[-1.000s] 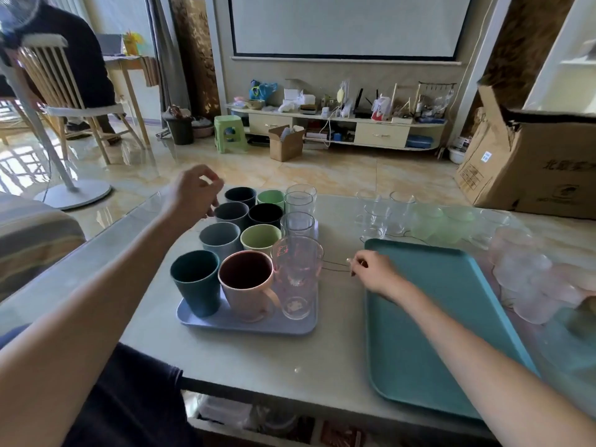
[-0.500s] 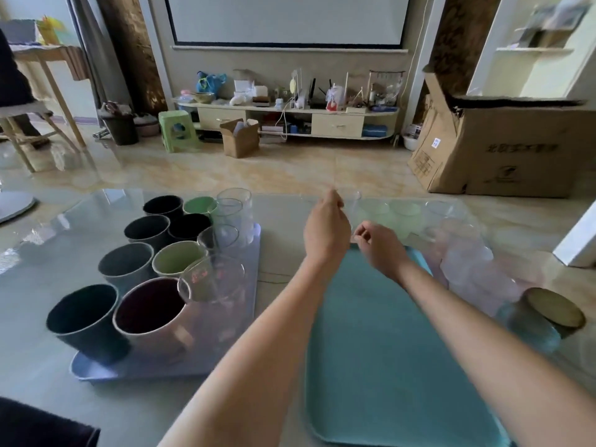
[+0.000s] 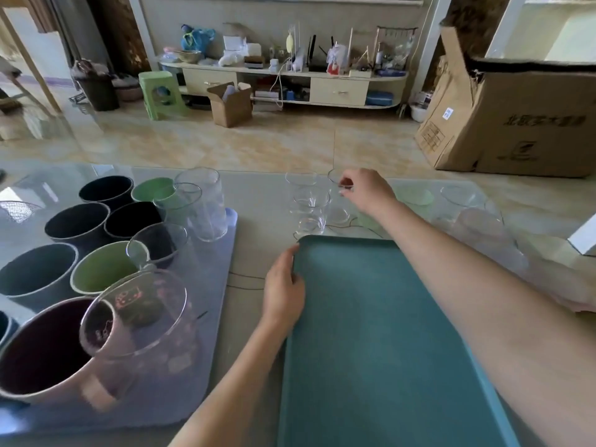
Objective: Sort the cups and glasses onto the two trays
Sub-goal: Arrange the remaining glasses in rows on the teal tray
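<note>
A bare teal tray [image 3: 380,333] lies in front of me. My left hand [image 3: 283,288] grips its left rim near the far corner. My right hand [image 3: 367,188] reaches past the tray and pinches the rim of a clear glass [image 3: 338,204]. Two more clear glasses [image 3: 309,208] stand just left of it. On the left, a lilac tray [image 3: 222,253] carries several dark, green and pink cups [image 3: 106,272] and several clear glasses [image 3: 203,201].
Pale green and pinkish glasses [image 3: 477,217] stand on the glass table beyond and right of the teal tray. A thin wire [image 3: 245,282] lies between the trays. A large cardboard box [image 3: 516,114] sits on the floor at the far right.
My left hand has dropped back from the glasses to the teal tray's rim. My right hand has reached forward to a clear glass. The view has shifted closer and lower.
</note>
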`<state>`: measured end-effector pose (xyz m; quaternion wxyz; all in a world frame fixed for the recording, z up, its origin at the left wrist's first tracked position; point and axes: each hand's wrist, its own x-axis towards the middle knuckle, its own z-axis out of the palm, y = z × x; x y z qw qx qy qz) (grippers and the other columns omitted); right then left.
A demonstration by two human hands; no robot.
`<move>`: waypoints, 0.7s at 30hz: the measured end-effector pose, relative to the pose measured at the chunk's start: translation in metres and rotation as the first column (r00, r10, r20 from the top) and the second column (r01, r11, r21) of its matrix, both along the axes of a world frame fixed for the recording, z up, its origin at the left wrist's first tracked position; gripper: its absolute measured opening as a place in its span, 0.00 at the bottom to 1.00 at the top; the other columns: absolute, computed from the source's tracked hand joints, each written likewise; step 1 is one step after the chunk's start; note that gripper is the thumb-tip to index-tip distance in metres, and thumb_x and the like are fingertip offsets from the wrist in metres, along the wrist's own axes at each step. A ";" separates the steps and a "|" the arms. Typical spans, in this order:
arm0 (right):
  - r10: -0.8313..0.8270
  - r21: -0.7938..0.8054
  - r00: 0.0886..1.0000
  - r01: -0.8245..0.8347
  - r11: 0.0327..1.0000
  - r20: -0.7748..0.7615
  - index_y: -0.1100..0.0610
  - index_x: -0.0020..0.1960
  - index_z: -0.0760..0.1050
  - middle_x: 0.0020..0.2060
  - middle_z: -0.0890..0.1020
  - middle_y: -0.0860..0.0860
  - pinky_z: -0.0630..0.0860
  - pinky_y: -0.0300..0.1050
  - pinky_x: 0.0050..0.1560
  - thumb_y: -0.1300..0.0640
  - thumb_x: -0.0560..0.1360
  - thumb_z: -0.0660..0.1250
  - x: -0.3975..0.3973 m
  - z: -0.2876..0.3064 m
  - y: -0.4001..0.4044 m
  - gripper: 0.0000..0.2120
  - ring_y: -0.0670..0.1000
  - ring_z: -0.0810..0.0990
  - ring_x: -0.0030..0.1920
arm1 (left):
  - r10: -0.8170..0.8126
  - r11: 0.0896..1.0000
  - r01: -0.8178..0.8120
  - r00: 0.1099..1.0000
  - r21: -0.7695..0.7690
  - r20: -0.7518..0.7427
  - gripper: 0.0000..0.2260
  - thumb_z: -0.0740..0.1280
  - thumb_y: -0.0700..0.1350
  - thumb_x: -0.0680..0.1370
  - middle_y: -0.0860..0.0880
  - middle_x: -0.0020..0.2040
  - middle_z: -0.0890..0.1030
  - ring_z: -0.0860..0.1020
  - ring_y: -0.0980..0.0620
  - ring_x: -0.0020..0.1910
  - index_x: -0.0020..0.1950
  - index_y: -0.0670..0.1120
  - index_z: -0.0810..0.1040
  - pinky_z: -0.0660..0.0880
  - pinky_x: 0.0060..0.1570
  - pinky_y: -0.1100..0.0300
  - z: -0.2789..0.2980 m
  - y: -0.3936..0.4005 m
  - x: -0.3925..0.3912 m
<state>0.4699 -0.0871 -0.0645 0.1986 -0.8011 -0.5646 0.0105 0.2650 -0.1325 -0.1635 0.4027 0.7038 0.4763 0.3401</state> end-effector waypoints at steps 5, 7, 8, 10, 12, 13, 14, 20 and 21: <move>-0.090 0.119 0.996 0.088 0.989 0.015 0.61 0.48 0.77 0.46 0.82 0.57 0.66 0.43 0.41 0.66 0.75 0.62 -0.008 -0.010 0.002 0.06 0.53 0.74 0.41 | 0.085 0.996 -0.082 0.991 -0.027 0.104 0.17 0.61 0.35 0.69 0.57 0.42 0.79 0.80 0.48 0.50 0.54 0.46 0.79 0.68 0.66 0.47 -0.006 0.001 0.000; -0.079 0.195 0.997 0.079 0.978 -0.009 0.61 0.48 0.77 0.47 0.81 0.58 0.68 0.43 0.42 0.65 0.75 0.62 -0.009 -0.007 -0.008 0.05 0.56 0.76 0.44 | 0.070 0.997 -0.069 0.992 -0.017 0.105 0.17 0.61 0.36 0.68 0.60 0.38 0.78 0.81 0.47 0.46 0.54 0.46 0.80 0.68 0.66 0.45 -0.004 0.000 -0.001; -0.071 0.242 0.997 0.074 0.967 -0.021 0.62 0.48 0.76 0.47 0.81 0.58 0.69 0.44 0.43 0.64 0.75 0.63 -0.010 -0.006 -0.016 0.05 0.57 0.77 0.47 | 0.074 0.997 -0.074 0.993 -0.009 0.093 0.17 0.61 0.34 0.69 0.59 0.39 0.79 0.80 0.48 0.45 0.54 0.45 0.80 0.67 0.67 0.46 -0.005 0.000 -0.001; -0.060 0.340 0.997 0.070 0.938 -0.040 0.62 0.48 0.76 0.48 0.81 0.56 0.69 0.44 0.46 0.64 0.75 0.63 -0.013 -0.002 -0.037 0.05 0.56 0.77 0.50 | 0.089 0.996 -0.090 0.995 0.014 0.044 0.17 0.61 0.32 0.71 0.51 0.44 0.83 0.76 0.50 0.43 0.57 0.43 0.79 0.65 0.68 0.47 -0.002 -0.002 -0.002; -0.049 0.410 0.998 0.063 0.910 -0.044 0.61 0.47 0.76 0.47 0.82 0.55 0.67 0.41 0.45 0.64 0.74 0.63 -0.018 -0.001 -0.064 0.04 0.55 0.77 0.50 | 0.069 0.997 -0.069 0.998 0.042 0.006 0.18 0.60 0.32 0.72 0.44 0.49 0.84 0.77 0.46 0.45 0.60 0.42 0.78 0.60 0.71 0.47 0.001 -0.003 -0.003; -0.044 0.428 0.998 0.058 0.902 -0.042 0.61 0.47 0.77 0.45 0.82 0.54 0.65 0.39 0.44 0.65 0.74 0.64 -0.021 -0.001 -0.079 0.04 0.54 0.77 0.49 | 0.044 0.998 -0.043 0.999 0.049 -0.024 0.20 0.60 0.32 0.73 0.42 0.51 0.83 0.78 0.44 0.51 0.62 0.42 0.76 0.55 0.73 0.48 0.001 -0.003 -0.004; -0.032 0.433 0.999 0.047 0.900 -0.041 0.60 0.47 0.77 0.44 0.82 0.53 0.64 0.38 0.43 0.65 0.74 0.64 -0.025 -0.002 -0.093 0.04 0.53 0.77 0.47 | 0.016 0.999 -0.012 0.998 0.047 -0.064 0.21 0.59 0.32 0.73 0.41 0.55 0.82 0.76 0.43 0.59 0.65 0.42 0.74 0.51 0.75 0.50 0.001 -0.004 -0.006; 0.096 0.348 0.995 -0.080 0.934 -0.029 0.60 0.48 0.78 0.45 0.83 0.54 0.70 0.41 0.45 0.65 0.73 0.66 -0.059 -0.015 -0.128 0.05 0.55 0.78 0.48 | -0.050 0.991 0.075 0.975 0.113 -0.216 0.25 0.59 0.35 0.76 0.45 0.64 0.78 0.59 0.46 0.75 0.73 0.46 0.65 0.47 0.75 0.53 -0.004 -0.024 -0.026; 0.110 0.340 0.994 -0.095 0.936 -0.026 0.60 0.47 0.78 0.45 0.83 0.54 0.70 0.42 0.45 0.65 0.73 0.67 -0.065 -0.015 -0.126 0.05 0.56 0.78 0.48 | -0.067 0.987 0.101 0.965 0.125 -0.254 0.25 0.58 0.36 0.77 0.46 0.65 0.77 0.58 0.47 0.76 0.74 0.46 0.63 0.47 0.75 0.54 -0.005 -0.025 -0.029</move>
